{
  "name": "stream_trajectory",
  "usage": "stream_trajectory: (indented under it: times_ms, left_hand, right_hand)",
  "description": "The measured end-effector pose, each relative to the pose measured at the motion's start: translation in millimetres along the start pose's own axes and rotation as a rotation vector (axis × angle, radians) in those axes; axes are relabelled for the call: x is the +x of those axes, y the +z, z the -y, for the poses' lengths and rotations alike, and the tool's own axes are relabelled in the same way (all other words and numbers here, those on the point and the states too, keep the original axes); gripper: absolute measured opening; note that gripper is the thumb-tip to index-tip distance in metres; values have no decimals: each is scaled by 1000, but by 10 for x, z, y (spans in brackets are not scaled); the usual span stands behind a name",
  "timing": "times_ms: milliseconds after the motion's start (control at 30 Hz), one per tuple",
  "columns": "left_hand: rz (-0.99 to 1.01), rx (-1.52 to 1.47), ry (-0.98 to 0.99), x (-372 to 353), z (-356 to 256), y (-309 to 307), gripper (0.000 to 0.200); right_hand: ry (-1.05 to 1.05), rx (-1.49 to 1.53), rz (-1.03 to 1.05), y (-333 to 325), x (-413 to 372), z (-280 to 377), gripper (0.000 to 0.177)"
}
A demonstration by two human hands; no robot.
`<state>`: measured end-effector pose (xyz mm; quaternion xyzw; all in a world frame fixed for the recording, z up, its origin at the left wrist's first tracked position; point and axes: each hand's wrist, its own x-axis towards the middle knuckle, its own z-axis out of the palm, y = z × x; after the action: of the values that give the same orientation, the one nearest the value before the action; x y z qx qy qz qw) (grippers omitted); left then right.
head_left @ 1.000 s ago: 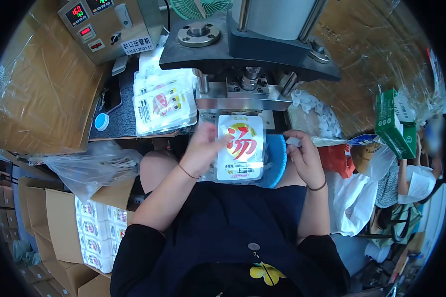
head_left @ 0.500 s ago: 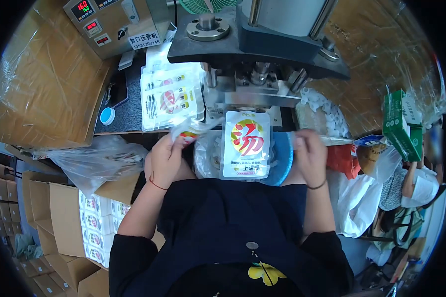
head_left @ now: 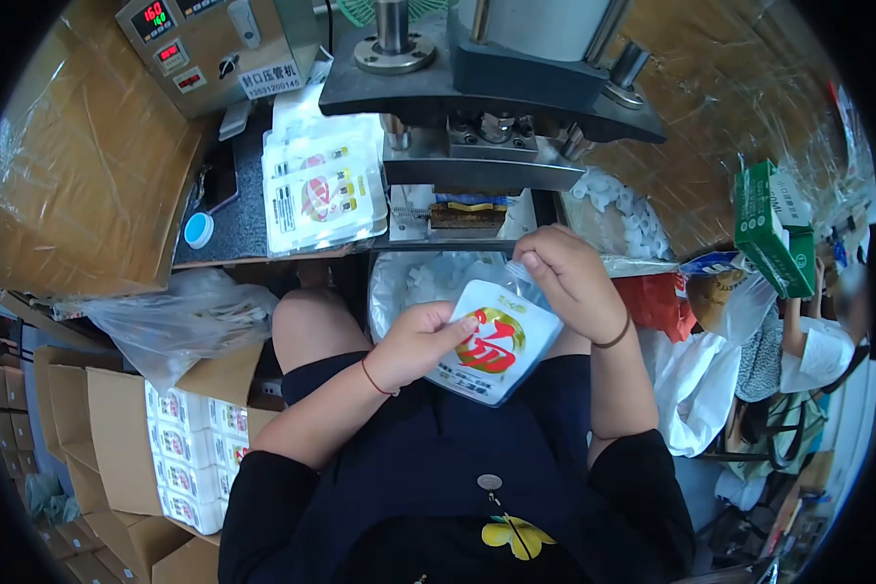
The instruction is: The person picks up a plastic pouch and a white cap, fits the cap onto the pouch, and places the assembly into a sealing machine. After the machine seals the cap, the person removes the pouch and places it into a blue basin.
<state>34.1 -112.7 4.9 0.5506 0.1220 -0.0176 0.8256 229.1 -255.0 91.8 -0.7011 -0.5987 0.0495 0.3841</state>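
A white spout pouch with a red character over a yellow-green circle is tilted in front of my lap. My left hand grips its left side, thumb on the printed face. At the pouch's upper right corner, the fingers of my right hand are closed round a small translucent piece, seemingly a spout; the fingers partly hide it. Just beyond my hands stands a press machine, its metal plate above a brass-coloured block. Below it sits a plastic-lined tub containing translucent pieces.
Flat pouches are stacked left of the press, near a blue-white cap. White spouts lie to the right. A carton of packed pouches stands lower left, and a green box at right. Another person is at far right.
A pouch upright at the press and a blurred one in my left hand have given way to one tilted pouch in both hands. My right hand, then apart, now grips its corner. The press plate is higher.
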Motion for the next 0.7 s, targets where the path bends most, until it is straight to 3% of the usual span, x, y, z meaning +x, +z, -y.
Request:
stream_trajectory:
  times_ms: [133,267,367,467,567,600,700]
  left_hand:
    - [32,-191,-59,43,37,120,26]
    - [-16,-1,-17,98,154,61,22]
    - [-34,-26,-20,118,145,70,21]
    - [-24,-84,-62,108,147,103,20]
    - [39,-139,-94,107,210,148,20]
    - [59,-156,-99,114,187,164,20]
    - [51,-216,-74,167,211,63,23]
  right_hand:
    - [143,107,54,-84,-88,-62,16]
    - [271,229,-32,-14,-170,-64,17]
    - [273,221,59,-56,-174,-77,19]
    - [20,-50,162,-138,-162,-231,23]
    - [77,58,267,-168,-95,-186,22]
    - [8,78,192,-161,-96,-262,22]
    - [150,-394,-128,-325,-22,-613,25]
